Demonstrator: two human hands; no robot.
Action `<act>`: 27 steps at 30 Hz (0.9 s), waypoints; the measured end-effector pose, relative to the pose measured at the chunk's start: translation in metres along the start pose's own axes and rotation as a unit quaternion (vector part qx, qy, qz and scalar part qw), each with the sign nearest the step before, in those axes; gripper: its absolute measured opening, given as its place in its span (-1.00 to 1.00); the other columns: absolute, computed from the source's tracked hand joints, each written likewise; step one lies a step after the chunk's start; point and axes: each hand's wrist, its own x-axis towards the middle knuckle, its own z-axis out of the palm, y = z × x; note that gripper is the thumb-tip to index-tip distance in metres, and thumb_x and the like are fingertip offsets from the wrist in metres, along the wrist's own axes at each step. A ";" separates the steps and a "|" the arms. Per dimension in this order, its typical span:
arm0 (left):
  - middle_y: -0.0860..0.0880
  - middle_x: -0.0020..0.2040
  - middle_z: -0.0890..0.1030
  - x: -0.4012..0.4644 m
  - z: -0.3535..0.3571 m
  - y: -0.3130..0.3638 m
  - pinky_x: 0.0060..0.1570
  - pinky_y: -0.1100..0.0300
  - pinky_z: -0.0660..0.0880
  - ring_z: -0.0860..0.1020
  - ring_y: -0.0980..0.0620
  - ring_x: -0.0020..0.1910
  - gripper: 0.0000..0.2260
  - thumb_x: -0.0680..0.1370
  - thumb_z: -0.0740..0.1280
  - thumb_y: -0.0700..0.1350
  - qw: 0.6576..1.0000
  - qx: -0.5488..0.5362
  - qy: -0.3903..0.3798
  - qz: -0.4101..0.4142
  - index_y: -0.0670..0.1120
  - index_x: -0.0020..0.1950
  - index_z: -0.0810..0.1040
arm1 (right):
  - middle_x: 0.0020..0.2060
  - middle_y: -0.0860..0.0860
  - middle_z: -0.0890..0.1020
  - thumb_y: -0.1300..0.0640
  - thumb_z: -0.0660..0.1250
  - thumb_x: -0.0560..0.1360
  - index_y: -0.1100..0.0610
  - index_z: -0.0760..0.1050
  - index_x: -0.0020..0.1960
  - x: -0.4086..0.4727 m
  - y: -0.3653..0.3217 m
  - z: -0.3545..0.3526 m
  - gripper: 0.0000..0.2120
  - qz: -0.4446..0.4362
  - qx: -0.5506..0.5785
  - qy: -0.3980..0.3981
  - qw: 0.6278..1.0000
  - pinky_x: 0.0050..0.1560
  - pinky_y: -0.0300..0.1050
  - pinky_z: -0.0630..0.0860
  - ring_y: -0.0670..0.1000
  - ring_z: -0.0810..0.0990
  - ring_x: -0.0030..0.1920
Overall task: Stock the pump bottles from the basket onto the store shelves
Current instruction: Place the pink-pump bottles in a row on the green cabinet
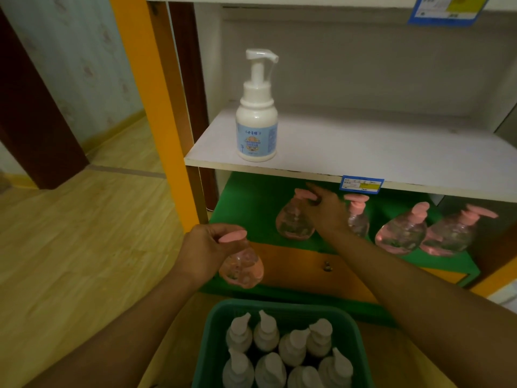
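Observation:
My left hand (205, 249) grips a round pink pump bottle (242, 266) by its neck, in front of the green lower shelf (251, 203). My right hand (326, 208) reaches under the white shelf and holds the pump of another pink bottle (291, 222) standing on the green shelf. Three more pink bottles (402, 233) stand to its right there. One white pump bottle (256, 116) stands upright on the white middle shelf (377, 152). The green basket (221, 326) at the bottom holds several white pump bottles (279, 351).
An orange upright post (156, 107) frames the shelf's left side. A blue price tag (361, 184) hangs on the white shelf's front edge, another on the shelf above. An orange drawer front with a knob (326, 266) lies below the green shelf. Wooden floor extends left.

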 end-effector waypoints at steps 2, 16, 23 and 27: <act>0.10 -0.04 0.66 0.000 -0.002 0.004 -0.19 0.43 0.52 0.60 0.26 -0.08 -0.80 0.37 0.48 -0.16 1.000 0.003 0.006 0.006 0.00 -0.02 0.65 | 0.31 0.09 0.50 0.02 0.43 0.42 0.12 0.31 0.42 -0.008 -0.001 -0.002 -0.38 0.017 0.038 0.014 0.999 0.22 0.03 0.49 0.12 0.47 0.29; 0.18 -0.11 0.63 -0.008 0.011 0.036 -0.11 0.39 0.49 0.58 0.24 -0.07 -0.78 0.36 0.48 -0.06 0.998 0.025 0.045 0.046 0.01 0.00 0.64 | 0.07 -0.15 0.62 -0.07 0.46 0.40 -0.13 0.44 0.24 -0.091 -0.024 0.025 -0.56 -0.128 -0.042 -0.264 0.955 0.12 -0.13 0.56 -0.19 0.58 0.04; 0.18 0.17 0.50 -0.006 0.000 0.031 0.16 0.22 0.41 0.44 0.18 0.18 -0.55 0.41 0.41 0.07 0.998 0.048 0.032 0.033 0.03 0.28 0.47 | -0.09 -0.09 0.68 -0.12 0.39 0.40 -0.04 0.56 0.04 -0.084 -0.032 0.034 -0.74 -0.108 0.008 -0.231 0.967 -0.03 -0.15 0.58 -0.11 0.64 -0.06; 0.07 0.17 0.52 -0.003 -0.013 0.019 -0.02 0.29 0.45 0.48 0.18 0.04 -0.62 0.51 0.31 0.03 0.997 0.028 0.062 -0.042 -0.05 0.30 0.44 | -0.07 -0.01 0.62 0.17 0.24 0.56 0.13 0.53 0.12 -0.051 -0.034 0.051 -0.82 -0.053 -0.004 -0.176 0.983 -0.10 -0.27 0.48 0.05 0.61 -0.02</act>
